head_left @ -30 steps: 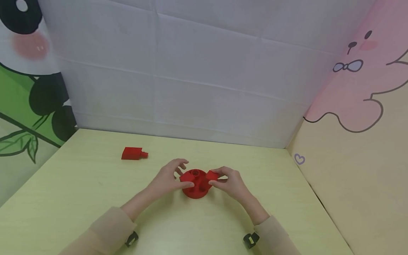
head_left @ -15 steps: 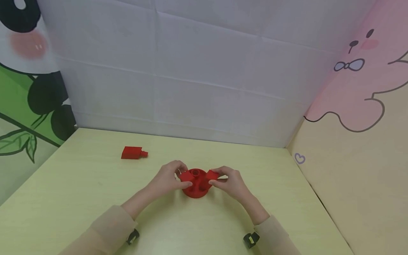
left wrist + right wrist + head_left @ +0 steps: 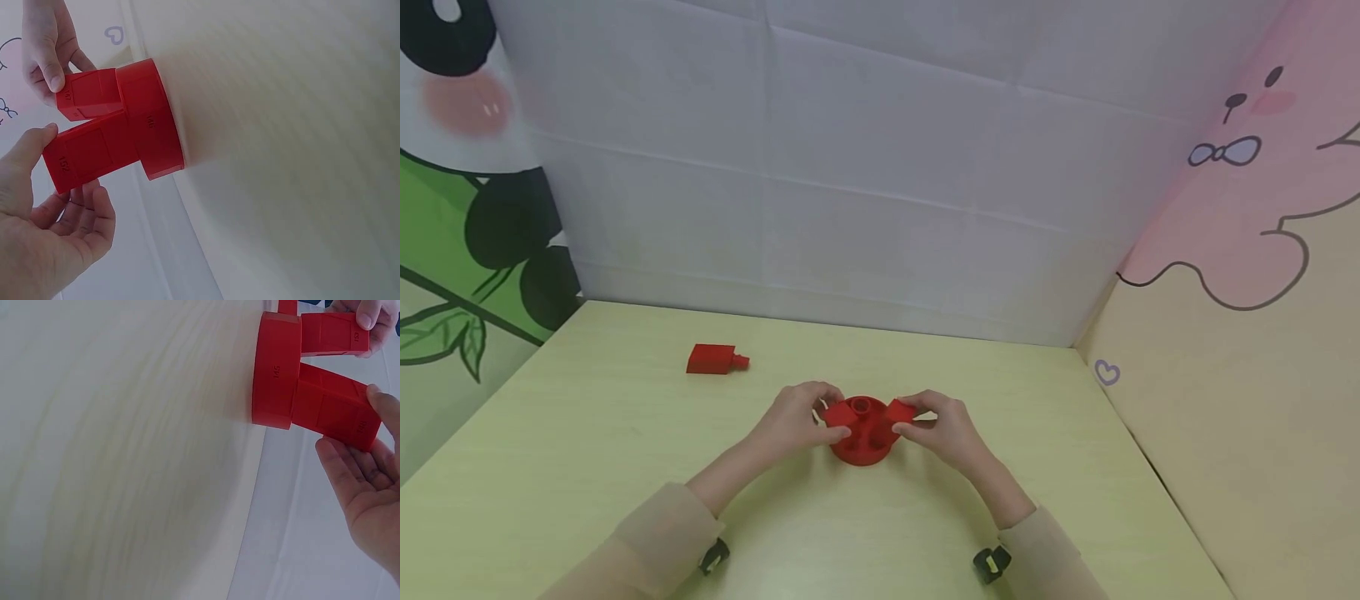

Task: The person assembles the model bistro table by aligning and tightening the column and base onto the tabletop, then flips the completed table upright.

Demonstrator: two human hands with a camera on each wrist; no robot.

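A round red base [image 3: 861,454] with a raised round socket on top stands on the table, the number 146 on its side in the left wrist view. Two red blocks rise out of it, tilted outward. My left hand [image 3: 792,419] pinches the left block [image 3: 94,152], marked 152, between thumb and fingers near its upper end. On the other side my right hand [image 3: 947,429] holds the right block [image 3: 337,409] the same way. The blocks' lower ends are hidden inside the base.
Farther back on the left of the pale wooden table [image 3: 587,417] lies a loose red block [image 3: 711,359] with a narrow peg at one end. A white cloth wall [image 3: 865,167] closes off the back, with printed panels at both sides.
The left hand's fingers, raised off the left block a second ago, have come down and closed onto it. My right hand keeps its hold, and the base stays where it was.
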